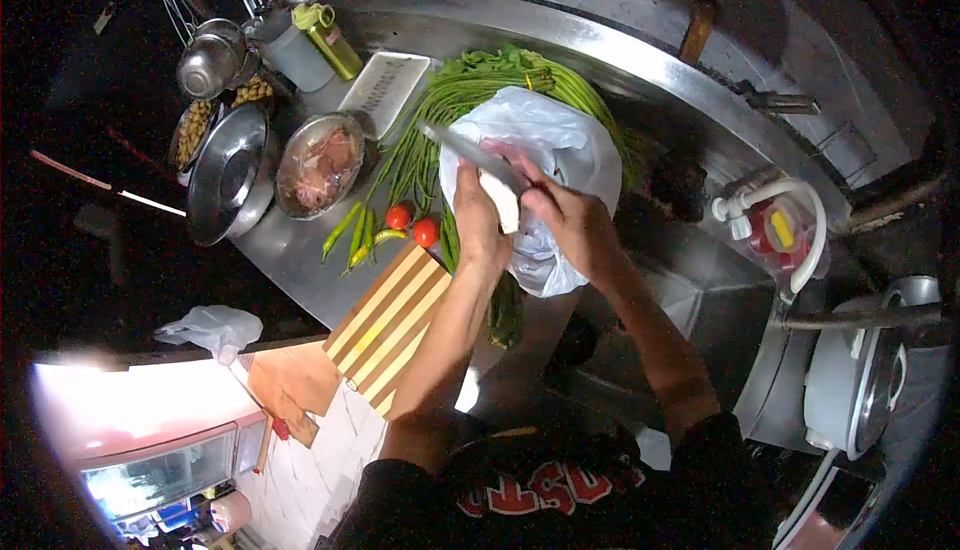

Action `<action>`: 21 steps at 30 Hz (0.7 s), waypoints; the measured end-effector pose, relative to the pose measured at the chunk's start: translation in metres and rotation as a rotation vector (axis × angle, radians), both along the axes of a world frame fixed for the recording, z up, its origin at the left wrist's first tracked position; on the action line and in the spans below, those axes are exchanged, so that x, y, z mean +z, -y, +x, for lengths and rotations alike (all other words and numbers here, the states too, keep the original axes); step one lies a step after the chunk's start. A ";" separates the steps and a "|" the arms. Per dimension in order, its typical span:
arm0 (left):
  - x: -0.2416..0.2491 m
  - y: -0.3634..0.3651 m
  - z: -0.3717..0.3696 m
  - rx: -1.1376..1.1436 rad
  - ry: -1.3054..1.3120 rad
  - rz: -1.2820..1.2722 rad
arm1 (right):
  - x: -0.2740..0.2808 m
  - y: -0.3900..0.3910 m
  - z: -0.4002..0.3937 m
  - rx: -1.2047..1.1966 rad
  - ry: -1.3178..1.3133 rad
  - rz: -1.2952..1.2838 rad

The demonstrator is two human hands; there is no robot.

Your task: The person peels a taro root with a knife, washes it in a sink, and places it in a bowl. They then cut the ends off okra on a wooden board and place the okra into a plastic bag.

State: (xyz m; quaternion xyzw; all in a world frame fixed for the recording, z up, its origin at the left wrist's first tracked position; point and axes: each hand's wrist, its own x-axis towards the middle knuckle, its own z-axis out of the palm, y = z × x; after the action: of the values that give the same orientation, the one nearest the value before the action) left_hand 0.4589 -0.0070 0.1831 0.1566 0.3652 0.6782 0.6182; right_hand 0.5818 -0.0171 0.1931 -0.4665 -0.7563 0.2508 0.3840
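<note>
In the head view my left hand [478, 220] is closed round a pale white vegetable [501, 202] that looks like a radish. My right hand [577, 228] grips a knife [470, 153], its blade slanting up to the left across the top of the vegetable. The handle is hidden in my fingers. Both hands are over an opened white plastic bag [545, 115], with something pinkish inside. Around the bag lie long green beans [415, 140] and leafy greens [505, 62]. Two red tomatoes [426, 232] and several green chillies [345, 232] lie left of my left forearm.
A striped cutting board [390, 328] sits beside my left forearm. Farther left are a bowl of raw meat [325, 160], a metal basin [232, 175], a white tray [386, 93] and a green bottle [330, 42]. A sink [690, 330] and a white rice cooker [845, 390] are at right.
</note>
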 end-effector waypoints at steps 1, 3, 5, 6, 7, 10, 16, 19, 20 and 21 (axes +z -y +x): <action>-0.001 -0.001 0.001 0.000 0.000 0.000 | -0.004 0.006 0.001 0.000 0.000 0.000; -0.004 -0.002 0.004 0.114 -0.016 0.026 | -0.005 0.016 -0.001 -0.031 0.206 0.011; -0.008 -0.001 -0.001 0.011 0.058 0.080 | -0.003 0.018 -0.003 -0.063 0.205 0.093; -0.011 -0.002 0.000 0.037 0.039 0.057 | -0.003 0.018 -0.004 -0.062 0.194 0.089; -0.013 -0.003 0.001 0.062 0.021 0.035 | -0.003 0.018 -0.004 -0.061 0.183 0.086; -0.020 0.005 0.015 0.136 -0.286 0.020 | -0.002 0.008 -0.006 -0.123 0.205 0.093; -0.008 0.012 0.014 0.087 -0.289 0.007 | -0.002 -0.013 0.009 0.038 -0.145 -0.333; -0.015 0.004 0.005 0.121 -0.339 0.032 | 0.007 0.009 0.001 -0.001 -0.009 -0.146; -0.021 0.000 0.007 0.203 -0.338 0.070 | 0.008 0.014 -0.001 0.003 0.023 -0.135; -0.024 -0.003 0.007 0.285 -0.337 0.107 | 0.006 0.015 -0.001 0.002 0.022 -0.136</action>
State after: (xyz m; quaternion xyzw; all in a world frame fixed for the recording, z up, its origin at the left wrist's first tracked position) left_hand 0.4662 -0.0041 0.1587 0.2471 0.4450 0.7414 0.4372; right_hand 0.5808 -0.0323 0.1987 -0.4932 -0.7423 0.2968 0.3429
